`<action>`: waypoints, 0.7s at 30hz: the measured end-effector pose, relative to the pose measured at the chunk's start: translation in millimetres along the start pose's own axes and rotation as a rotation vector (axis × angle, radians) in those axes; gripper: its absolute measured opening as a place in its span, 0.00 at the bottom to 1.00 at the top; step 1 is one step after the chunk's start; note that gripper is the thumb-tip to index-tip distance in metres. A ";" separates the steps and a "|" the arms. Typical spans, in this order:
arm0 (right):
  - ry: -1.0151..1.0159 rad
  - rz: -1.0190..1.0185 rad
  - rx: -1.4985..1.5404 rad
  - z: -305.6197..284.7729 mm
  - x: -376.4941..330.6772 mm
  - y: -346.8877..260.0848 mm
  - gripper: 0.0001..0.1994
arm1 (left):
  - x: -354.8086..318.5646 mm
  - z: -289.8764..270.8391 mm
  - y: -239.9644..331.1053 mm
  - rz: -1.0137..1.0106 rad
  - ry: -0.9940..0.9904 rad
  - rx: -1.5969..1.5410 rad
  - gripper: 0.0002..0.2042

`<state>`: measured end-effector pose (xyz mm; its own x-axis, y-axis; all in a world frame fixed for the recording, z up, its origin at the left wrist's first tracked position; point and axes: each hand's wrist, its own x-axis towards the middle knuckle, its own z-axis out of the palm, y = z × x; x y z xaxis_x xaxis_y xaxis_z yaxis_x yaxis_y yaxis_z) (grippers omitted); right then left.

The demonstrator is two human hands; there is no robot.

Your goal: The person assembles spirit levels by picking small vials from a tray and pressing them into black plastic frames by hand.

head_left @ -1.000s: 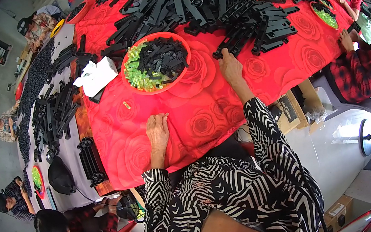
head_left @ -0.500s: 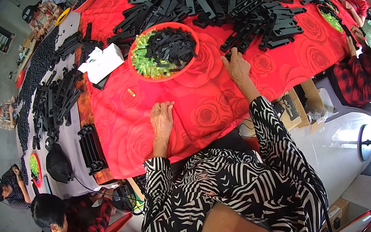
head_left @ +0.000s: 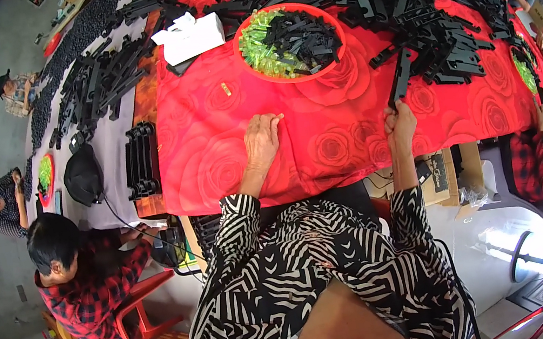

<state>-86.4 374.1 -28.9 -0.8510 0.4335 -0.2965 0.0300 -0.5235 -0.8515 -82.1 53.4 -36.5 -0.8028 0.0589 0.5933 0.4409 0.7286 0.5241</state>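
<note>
My right hand is closed on the near end of a long, narrow black plastic bar, which points away from me over the red cloth. Just beyond it lies a big heap of similar black bars. My left hand rests on the rose-patterned cloth, holding nothing, its fingers loosely bent and slightly apart. Past that hand stands a red round bowl with yellow-green clear pieces on one side and small black parts on the other.
A white tissue pack lies left of the bowl, and a small yellowish piece sits on the cloth. Stacked black bars and a black cap are on the left table. Co-workers sit on both sides; one wears red-and-black plaid.
My right hand has taken one black bar from the heap's near edge and drawn it toward me. The view has shifted; my left hand stays on the cloth.
</note>
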 end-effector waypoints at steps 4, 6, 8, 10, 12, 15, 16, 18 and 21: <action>-0.159 -0.210 -0.246 2.5 -37.9 11.3 0.04 | 0.7 -11.7 0.1 -0.076 0.077 -0.090 0.04; -0.285 -0.401 -0.418 10.5 -49.0 19.5 0.05 | -12.2 -18.1 -14.5 -0.308 0.174 -0.362 0.04; -0.457 -0.480 -0.724 17.9 -63.2 16.0 0.09 | -14.4 -37.1 -8.6 -0.401 0.221 -0.469 0.05; -0.583 -0.610 -0.835 40.0 -77.0 11.7 0.09 | -16.5 -61.9 -6.1 -0.477 0.319 -0.602 0.05; -0.796 -0.791 -0.968 55.0 -78.6 20.0 0.10 | -21.9 -82.4 -14.0 -0.485 0.386 -0.523 0.05; -0.981 -0.856 -1.152 70.5 -77.7 30.4 0.11 | -31.7 -97.0 -25.1 -0.496 0.431 -0.483 0.06; -1.038 -0.885 -1.215 75.2 -77.4 30.2 0.12 | -34.9 -98.2 -27.6 -0.490 0.452 -0.504 0.07; -1.049 -0.892 -1.249 82.3 -75.8 28.6 0.12 | -37.1 -98.6 -25.8 -0.526 0.482 -0.525 0.07; -1.048 -0.949 -1.265 87.8 -69.4 30.3 0.12 | -37.6 -95.5 -20.8 -0.549 0.415 -0.464 0.08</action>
<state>-72.5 263.7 3.8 -0.7319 -0.5978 0.3271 -0.6748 0.5691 -0.4699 -22.7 -29.2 -11.4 -0.7789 -0.5456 0.3092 0.2232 0.2196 0.9497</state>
